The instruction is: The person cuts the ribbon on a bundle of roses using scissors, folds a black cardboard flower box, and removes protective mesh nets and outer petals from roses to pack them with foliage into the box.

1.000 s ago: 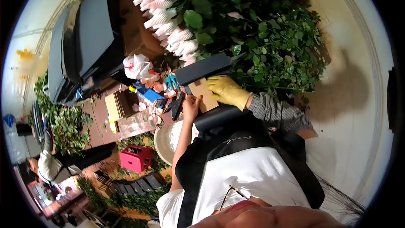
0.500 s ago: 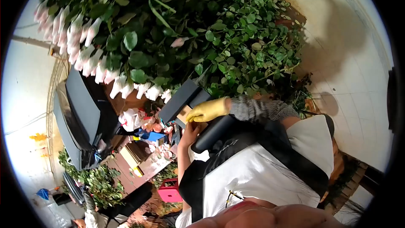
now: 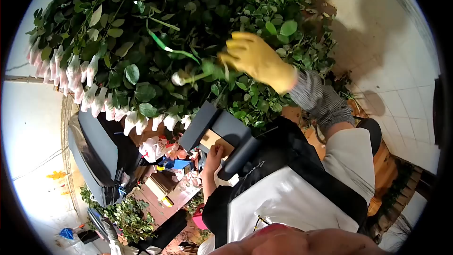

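My left hand [image 3: 214,157], bare, is closed with its fingertips on the lower edge of a brown card [image 3: 215,140]. The card lies on dark grey boards [image 3: 231,130] in front of my apron, beside a dark roll [image 3: 239,159]. Over the leafy rose stems, my right hand [image 3: 257,61] wears a yellow glove, its fingers spread and slightly blurred. Near its fingertips is the stem of a single rose [image 3: 178,79] in a pale net sleeve; whether they touch is unclear. A row of net-sleeved pink roses [image 3: 98,101] lies along the pile's lower left edge.
Dark folded sheets [image 3: 96,146] stand at the left. On the table [image 3: 163,208] are a white plastic bag [image 3: 153,148], a blue box [image 3: 181,164], loose petals and brown cards [image 3: 160,184]. A red stool [image 3: 200,217] is partly visible below. Another person's sleeve [image 3: 113,241] shows at lower left.
My gloved right hand has left the brown card and moved up and right over the stems, its fingers spreading. My left hand stays at the card. The view has shifted slightly.
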Tool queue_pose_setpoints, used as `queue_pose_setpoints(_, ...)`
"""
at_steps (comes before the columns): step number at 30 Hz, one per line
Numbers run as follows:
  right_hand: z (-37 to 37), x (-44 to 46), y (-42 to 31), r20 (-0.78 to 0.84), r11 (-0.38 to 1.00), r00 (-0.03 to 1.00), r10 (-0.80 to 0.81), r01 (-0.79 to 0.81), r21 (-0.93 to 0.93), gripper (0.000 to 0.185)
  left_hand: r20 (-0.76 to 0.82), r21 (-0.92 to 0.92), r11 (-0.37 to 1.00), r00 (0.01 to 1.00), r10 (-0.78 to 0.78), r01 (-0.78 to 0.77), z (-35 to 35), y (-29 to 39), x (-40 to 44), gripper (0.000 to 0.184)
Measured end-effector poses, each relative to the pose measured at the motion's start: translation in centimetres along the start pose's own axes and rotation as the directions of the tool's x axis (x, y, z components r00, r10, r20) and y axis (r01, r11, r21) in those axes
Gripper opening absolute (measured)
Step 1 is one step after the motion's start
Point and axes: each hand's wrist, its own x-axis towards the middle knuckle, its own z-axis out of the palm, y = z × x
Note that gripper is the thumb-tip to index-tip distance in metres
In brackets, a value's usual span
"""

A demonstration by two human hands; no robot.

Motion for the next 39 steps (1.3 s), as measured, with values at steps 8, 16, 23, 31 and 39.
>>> queue_pose_setpoints(8,-5.7,-6.9,9.2,0.231,0.962,0.939,0.255,-0.223,-0.156,0.038,0.193,-0.382,0.915,0.980,-0.053,0.125,-1.4,-0.6,1.3,0.044)
queue_pose_setpoints(16,-2.3,-11.0,-9.0,0.469,0.724,0.881,-0.054,-0.289,0.626,0.031,0.363,-0.417,0.895,0.932,0.004,0.159,-4.7,-2.3,2.7,0.088)
queue_pose_setpoints(23,7.1,-15.0,-12.8,0.673,0.929,0.738,-0.056,-0.208,0.306,0.013,0.343,-0.269,0.958,0.939,-0.001,0.099,-2.3,-2.4,0.8,0.053)
queue_pose_setpoints(31,5.0,-12.9,-8.7,0.650,0.479,0.749,-0.126,-0.528,0.701,0.042,-0.073,0.143,0.953,0.958,0.279,-0.267,1.0,1.1,-1.4,0.023)
queue_pose_setpoints(39,-1.9,17.5,-0.6,-0.307,0.785,0.940,0.146,0.079,0.614,0.044,0.108,-0.341,0.917,0.961,0.255,-0.205,-0.7,-1.4,-1.3,0.018)
